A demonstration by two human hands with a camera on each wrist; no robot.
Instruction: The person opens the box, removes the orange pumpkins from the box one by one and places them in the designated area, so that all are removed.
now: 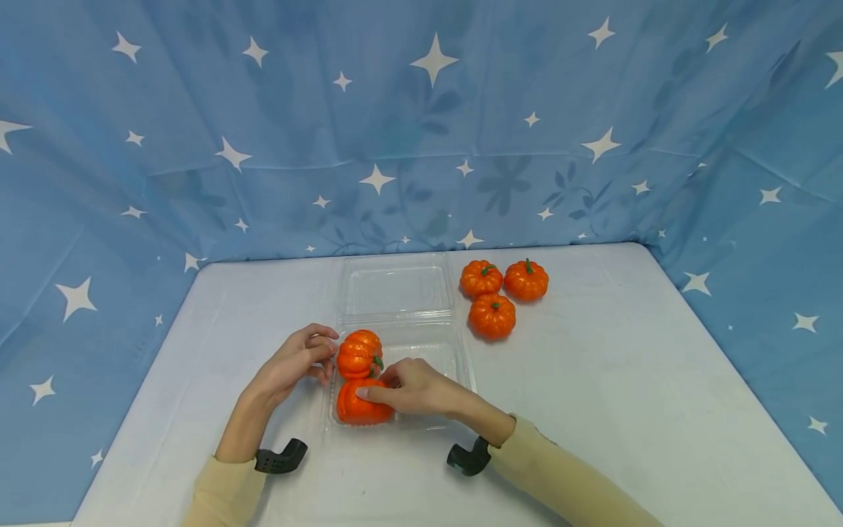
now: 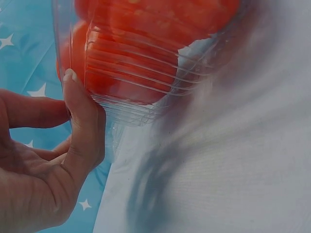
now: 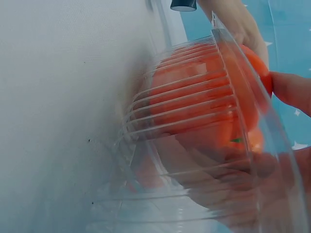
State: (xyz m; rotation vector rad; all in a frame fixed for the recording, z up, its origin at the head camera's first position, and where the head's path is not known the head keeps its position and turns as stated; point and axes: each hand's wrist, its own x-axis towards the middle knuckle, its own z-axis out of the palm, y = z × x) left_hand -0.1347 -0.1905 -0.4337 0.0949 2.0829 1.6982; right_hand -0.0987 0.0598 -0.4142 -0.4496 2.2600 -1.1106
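Note:
A hinged clear plastic container lies unfolded on the white table. Two small orange pumpkins with green stems sit in its left side, the rear pumpkin behind the front pumpkin. My right hand reaches in over the near side and grips the front one, thumb on top; through the ribbed wall in the right wrist view, its other fingers show beside the pumpkin. On the left, my left hand pinches the container's rim between thumb and finger, plainly seen in the left wrist view.
The container's lid lies flat at the back. To its right stand three more orange pumpkins: one at the back, one further right and one nearer. A blue star-patterned curtain hangs behind the table.

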